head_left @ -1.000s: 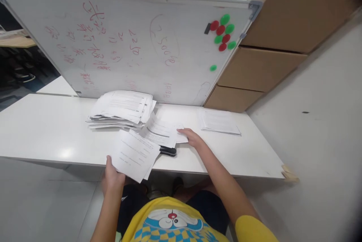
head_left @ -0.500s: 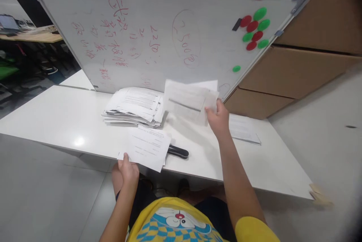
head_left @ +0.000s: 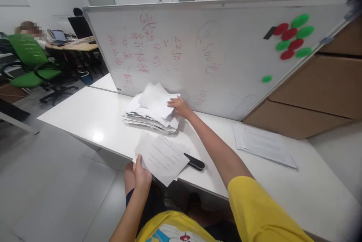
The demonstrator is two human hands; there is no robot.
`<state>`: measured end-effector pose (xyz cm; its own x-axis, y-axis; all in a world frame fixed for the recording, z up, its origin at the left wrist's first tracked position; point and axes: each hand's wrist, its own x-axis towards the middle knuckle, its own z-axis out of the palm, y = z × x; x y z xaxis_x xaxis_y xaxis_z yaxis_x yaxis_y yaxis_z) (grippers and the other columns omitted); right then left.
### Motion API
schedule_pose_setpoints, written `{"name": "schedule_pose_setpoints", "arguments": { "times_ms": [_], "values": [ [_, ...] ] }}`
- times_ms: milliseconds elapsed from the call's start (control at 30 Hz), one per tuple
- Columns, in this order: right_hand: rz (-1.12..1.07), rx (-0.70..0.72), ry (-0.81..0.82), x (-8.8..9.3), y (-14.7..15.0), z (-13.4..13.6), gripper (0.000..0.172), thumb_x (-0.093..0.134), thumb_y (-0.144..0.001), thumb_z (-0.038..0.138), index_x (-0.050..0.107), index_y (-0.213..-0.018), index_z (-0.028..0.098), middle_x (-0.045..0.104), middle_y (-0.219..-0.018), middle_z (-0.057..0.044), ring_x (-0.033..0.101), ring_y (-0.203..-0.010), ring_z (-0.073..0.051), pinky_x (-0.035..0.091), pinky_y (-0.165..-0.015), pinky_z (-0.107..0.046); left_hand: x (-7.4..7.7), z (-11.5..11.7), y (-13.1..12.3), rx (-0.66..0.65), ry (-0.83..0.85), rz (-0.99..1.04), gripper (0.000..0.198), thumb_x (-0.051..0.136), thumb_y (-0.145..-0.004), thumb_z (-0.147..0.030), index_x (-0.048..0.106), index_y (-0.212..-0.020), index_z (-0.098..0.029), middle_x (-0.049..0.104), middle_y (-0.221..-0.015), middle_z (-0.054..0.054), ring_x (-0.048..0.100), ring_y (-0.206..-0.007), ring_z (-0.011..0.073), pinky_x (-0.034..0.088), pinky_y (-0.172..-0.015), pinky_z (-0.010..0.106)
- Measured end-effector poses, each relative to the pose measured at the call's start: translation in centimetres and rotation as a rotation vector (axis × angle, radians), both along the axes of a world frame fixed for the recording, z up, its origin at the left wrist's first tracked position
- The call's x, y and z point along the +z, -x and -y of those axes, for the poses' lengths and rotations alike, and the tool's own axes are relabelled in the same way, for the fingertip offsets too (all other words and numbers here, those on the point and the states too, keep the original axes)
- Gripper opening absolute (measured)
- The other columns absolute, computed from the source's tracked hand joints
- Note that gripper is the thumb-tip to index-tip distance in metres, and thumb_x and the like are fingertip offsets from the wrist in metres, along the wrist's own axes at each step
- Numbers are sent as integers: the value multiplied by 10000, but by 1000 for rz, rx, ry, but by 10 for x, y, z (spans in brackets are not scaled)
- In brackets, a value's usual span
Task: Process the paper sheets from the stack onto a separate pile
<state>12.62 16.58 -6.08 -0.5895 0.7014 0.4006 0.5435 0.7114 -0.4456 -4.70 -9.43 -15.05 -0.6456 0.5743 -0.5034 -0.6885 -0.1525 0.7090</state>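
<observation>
My left hand (head_left: 142,172) pinches the edge of some printed paper sheets (head_left: 164,157) at the table's front edge. A long black object, which looks like a stapler (head_left: 195,162), sticks out from under these sheets; its other end is hidden. My right hand (head_left: 179,105) lies with fingers stretched out on paper at the right side of a thick paper stack (head_left: 149,120). On top of the stack, loose sheets (head_left: 154,98) sit askew, their far corner raised.
A whiteboard (head_left: 186,60) with red writing and round magnets stands behind the stack. To the right are a thin pile of papers (head_left: 261,145) and cardboard boxes (head_left: 313,87). A green chair (head_left: 31,60) and a seated person (head_left: 42,43) are at the far left.
My right hand has moved left with sheets onto the stack, and its fingers have spread. My left hand still holds its sheets, now turned somewhat. The view has swung left.
</observation>
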Motion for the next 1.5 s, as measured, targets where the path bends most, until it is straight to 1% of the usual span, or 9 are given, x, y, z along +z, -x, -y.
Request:
{"name": "schedule_pose_setpoints", "arguments": {
  "times_ms": [133, 200, 300, 467, 633, 800, 967, 1167, 1500],
  "values": [
    [-28, 13, 212, 3, -18, 35, 640, 653, -708, 114, 538, -1334, 184, 442, -1483, -130, 275, -1435, -291, 55, -1178, -528, 16, 24, 7, -95, 3, 89, 226, 536, -857, -185, 665, -1042, -157, 728, -993, 87, 688, -975, 203, 558, -896, 319],
    [-206, 4, 320, -4, -37, 84, 828, 700, -740, 253, 334, -1480, 199, 254, -1580, -122, 169, -1468, -278, 59, -1190, -474, 23, 32, 10, -149, -3, 118, 269, 502, -858, -189, 668, -1068, -167, 738, -962, 90, 694, -967, 209, 563, -885, 318],
    [-527, 54, 717, -29, -63, 178, 970, 646, -802, 523, 61, -1539, 289, 296, -1564, -122, 279, -1434, -270, 197, -1161, -508, 33, 30, 4, -274, -37, 196, 301, 477, -845, -171, 674, -1072, -170, 748, -888, 88, 708, -919, 212, 558, -898, 338],
    [-1076, -21, 910, -57, -73, 285, 1039, 786, -640, 588, 254, -1491, 318, 411, -1495, -118, 414, -1355, -287, 300, -1117, -499, 54, -1, -63, -672, -188, 382, 356, 430, -835, -145, 657, -1107, -105, 746, -833, 96, 713, -870, 216, 524, -938, 381],
    [-1418, -428, 727, -48, -108, 296, 540, 812, -656, 448, 640, -1119, 230, 702, -1157, -86, 628, -1096, -291, 442, -1021, -481, 64, -15, -137, -780, -237, 270, 345, 518, -776, -170, 617, -1103, -122, 722, -922, 92, 689, -911, 214, 523, -887, 351],
    [-1326, -718, 492, -60, -167, 309, 465, 793, -664, 417, 656, -1054, 204, 726, -1083, -92, 654, -1032, -291, 490, -961, -477, 40, -6, -138, -570, -623, -573, 570, 745, -654, -213, 512, -1172, -253, 630, -1112, 41, 624, -1026, 172, 499, -883, 285],
    [-1247, -866, 357, -100, -187, 313, 525, 759, -676, 411, 574, -1123, 207, 670, -1175, -108, 613, -1101, -266, 469, -985, -446, 2, 7, -146, -880, -588, -1177, 605, 646, -815, -292, 381, -1351, -198, 578, -1186, 138, 606, -1074, 214, 509, -884, 352],
    [-1209, -892, 274, -124, -202, 314, 363, 675, -771, 416, 557, -1049, 214, 668, -1059, -78, 613, -1017, -230, 468, -940, -408, -28, -10, -145, -859, -693, -1338, 502, 518, -874, -285, 371, -1347, -202, 575, -1142, 126, 615, -1028, 198, 513, -879, 355],
    [-1216, -768, 369, -106, -206, 311, 352, 675, -784, 407, 561, -1073, 240, 675, -1027, -49, 617, -976, -220, 477, -896, -356, -53, -14, -145, -742, -665, -1248, 415, 522, -882, -293, 443, -1276, -185, 582, -1108, 125, 611, -1040, 218, 516, -876, 373]
  ]
}}
